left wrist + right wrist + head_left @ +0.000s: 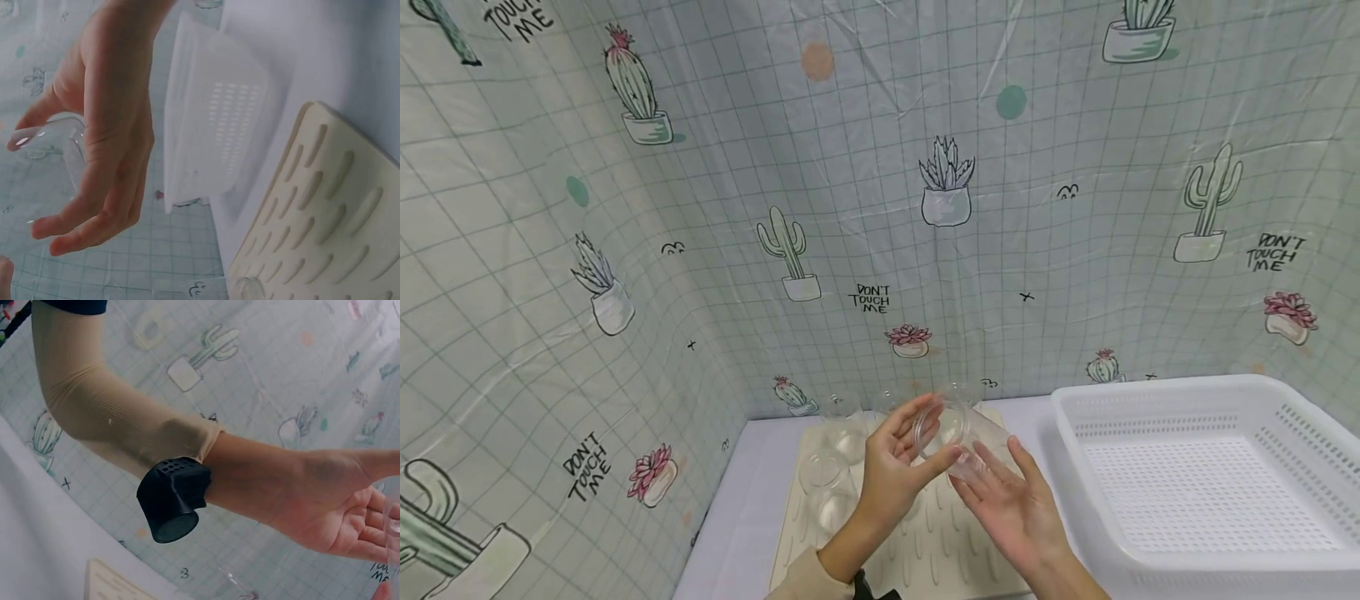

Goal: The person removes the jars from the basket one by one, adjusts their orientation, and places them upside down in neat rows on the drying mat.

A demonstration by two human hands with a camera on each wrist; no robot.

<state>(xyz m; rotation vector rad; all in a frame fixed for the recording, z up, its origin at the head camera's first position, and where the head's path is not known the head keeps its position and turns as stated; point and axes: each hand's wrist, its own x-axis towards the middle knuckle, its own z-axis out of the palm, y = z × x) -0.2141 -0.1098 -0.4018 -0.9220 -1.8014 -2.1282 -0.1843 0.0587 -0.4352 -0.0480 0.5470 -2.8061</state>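
Observation:
A clear plastic cup (983, 433) is tilted between both hands above a beige drying mat (936, 542). My left hand (895, 471) holds its rim end, fingers on the far side and thumb on the near side. At the other end my right hand (1018, 508) supports the cup, its thumb above and its fingers beneath. In the left wrist view the right hand (112, 125) curves round the clear cup (47, 165). The right wrist view shows the left hand (347, 512), with only an edge of the cup (393, 525) in frame.
Several clear cups (823, 471) stand on the mat's left and back parts. A white perforated basket (1075, 450) sits on the table at the right. Cactus-print curtains (880, 208) hang behind and at the left. A black camera (175, 500) is strapped to the left wrist.

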